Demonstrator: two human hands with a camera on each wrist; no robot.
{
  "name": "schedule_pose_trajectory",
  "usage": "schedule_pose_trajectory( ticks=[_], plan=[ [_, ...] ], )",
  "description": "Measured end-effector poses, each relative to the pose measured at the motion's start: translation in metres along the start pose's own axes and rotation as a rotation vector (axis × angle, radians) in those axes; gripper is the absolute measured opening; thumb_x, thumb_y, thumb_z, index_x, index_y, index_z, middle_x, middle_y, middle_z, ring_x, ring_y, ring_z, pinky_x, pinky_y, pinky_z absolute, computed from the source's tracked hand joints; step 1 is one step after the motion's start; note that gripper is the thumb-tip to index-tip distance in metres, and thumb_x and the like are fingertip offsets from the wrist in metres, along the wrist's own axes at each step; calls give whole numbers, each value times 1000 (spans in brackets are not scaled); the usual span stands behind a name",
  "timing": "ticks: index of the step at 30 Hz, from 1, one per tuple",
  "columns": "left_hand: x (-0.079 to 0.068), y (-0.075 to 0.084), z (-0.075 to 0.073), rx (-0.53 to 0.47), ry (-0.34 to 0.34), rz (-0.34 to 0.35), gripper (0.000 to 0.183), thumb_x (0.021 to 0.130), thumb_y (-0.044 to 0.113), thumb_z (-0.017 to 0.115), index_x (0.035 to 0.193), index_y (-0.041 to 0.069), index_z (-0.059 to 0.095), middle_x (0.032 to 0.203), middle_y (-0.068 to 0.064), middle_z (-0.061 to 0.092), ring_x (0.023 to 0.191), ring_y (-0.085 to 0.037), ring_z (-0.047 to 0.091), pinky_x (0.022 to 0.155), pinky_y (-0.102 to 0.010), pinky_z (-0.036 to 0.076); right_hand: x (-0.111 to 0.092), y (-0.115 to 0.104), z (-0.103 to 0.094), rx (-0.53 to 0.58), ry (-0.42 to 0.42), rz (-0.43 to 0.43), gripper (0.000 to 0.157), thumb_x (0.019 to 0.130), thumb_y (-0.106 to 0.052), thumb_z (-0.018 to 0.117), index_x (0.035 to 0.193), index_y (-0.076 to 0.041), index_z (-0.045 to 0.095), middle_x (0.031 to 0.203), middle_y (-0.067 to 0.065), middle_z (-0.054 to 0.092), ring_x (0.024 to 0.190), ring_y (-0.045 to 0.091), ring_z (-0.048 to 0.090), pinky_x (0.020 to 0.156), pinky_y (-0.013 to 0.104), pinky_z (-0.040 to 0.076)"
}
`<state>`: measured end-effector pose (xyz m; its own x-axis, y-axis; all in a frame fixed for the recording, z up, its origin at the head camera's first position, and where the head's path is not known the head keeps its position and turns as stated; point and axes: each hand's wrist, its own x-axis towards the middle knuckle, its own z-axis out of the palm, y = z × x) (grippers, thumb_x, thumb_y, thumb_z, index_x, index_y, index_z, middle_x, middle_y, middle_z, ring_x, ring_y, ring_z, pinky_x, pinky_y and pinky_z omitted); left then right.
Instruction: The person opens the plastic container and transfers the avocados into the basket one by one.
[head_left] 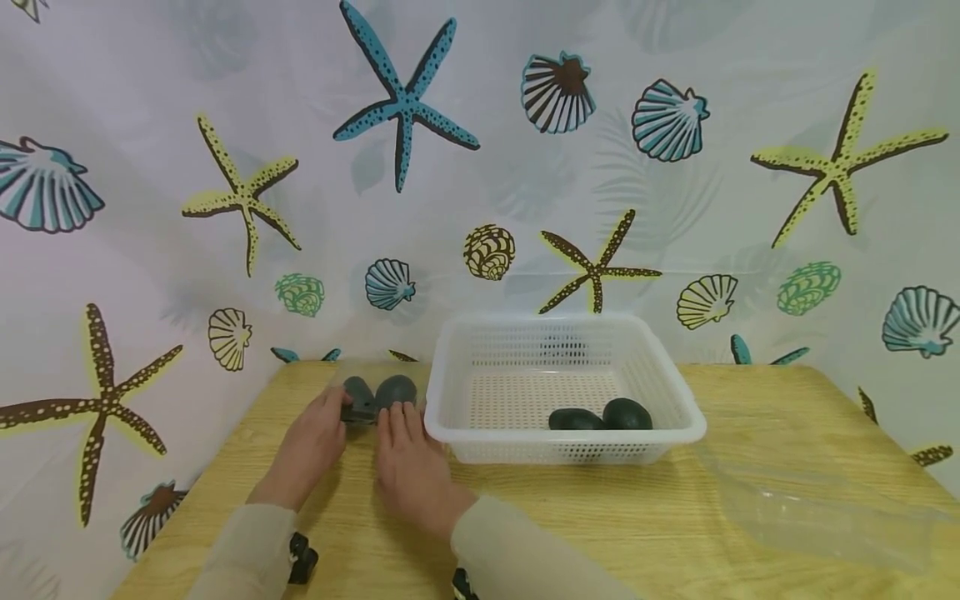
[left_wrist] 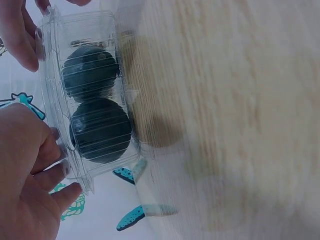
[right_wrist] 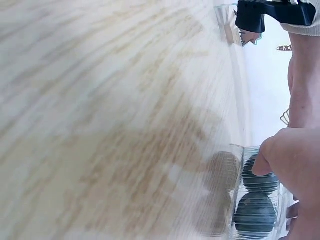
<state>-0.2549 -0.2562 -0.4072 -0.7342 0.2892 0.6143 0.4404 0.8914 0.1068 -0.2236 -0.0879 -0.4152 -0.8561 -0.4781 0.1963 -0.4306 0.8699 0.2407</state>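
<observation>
Left of the basket [head_left: 525, 435], near the table's [head_left: 600, 542] far edge: clear box [left_wrist: 60, 100] with two avocados [left_wrist: 101, 131] inside. Left hand [head_left: 311, 437] curled, pinching its left end; right hand [head_left: 411, 471] nearly straight-fingered, resting along the front, probably to steady or close it. Basket tight on the right; open wood in front; spare box [head_left: 832, 521] well apart.

table [head_left: 637, 521] bears basket [head_left: 562, 436], box [left_wrist: 57, 95], clear plastic [head_left: 832, 512].

Starfish-and-shell patterned cloth [head_left: 465, 187] behind a wood-grain table [head_left: 675, 533]
</observation>
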Motion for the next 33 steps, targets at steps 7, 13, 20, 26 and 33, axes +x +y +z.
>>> schedule_pose_trajectory(
  ticks=[7, 13, 20, 26, 33],
  plan=[
    [-8, 6, -3, 124, 22, 70, 37, 80, -14, 67, 116, -9, 63, 110, -24, 65, 100, -38, 67, 86, -43, 58, -10, 6, 0, -55, 37, -68, 79, 96, -53, 55, 156, -9, 30, 160, 8, 34, 149, 21, 31, 118, 27, 34],
    [-18, 12, -10, 200, 10, 73, 39, 76, -12, 71, 114, -6, 68, 111, -25, 65, 102, -38, 65, 88, -42, 57, -18, 11, -1, -39, 87, -129, 74, 96, -49, 57, 154, -9, 34, 157, 9, 38, 146, 21, 35, 115, 28, 38],
    [-24, 18, -18, 177, -38, 20, 37, 75, -14, 69, 111, -5, 69, 108, -25, 64, 100, -40, 63, 87, -45, 56, -28, 19, -1, 15, 230, -212, 70, 92, -41, 63, 149, -6, 42, 146, 10, 49, 136, 22, 46, 110, 31, 45],
    [-28, 24, -25, 166, -84, -32, 37, 73, -13, 70, 109, -3, 69, 105, -22, 62, 99, -39, 61, 85, -46, 56, -38, 23, -3, 30, 313, -266, 68, 89, -39, 67, 145, -5, 48, 139, 9, 55, 128, 21, 51, 104, 33, 50],
    [-36, 32, -33, 180, -100, -47, 39, 68, -13, 73, 105, -2, 70, 104, -20, 62, 96, -37, 59, 81, -44, 56, -48, 24, -7, 76, 288, -293, 65, 89, -36, 66, 144, -6, 49, 139, 9, 55, 128, 21, 52, 104, 32, 50]
  ],
)
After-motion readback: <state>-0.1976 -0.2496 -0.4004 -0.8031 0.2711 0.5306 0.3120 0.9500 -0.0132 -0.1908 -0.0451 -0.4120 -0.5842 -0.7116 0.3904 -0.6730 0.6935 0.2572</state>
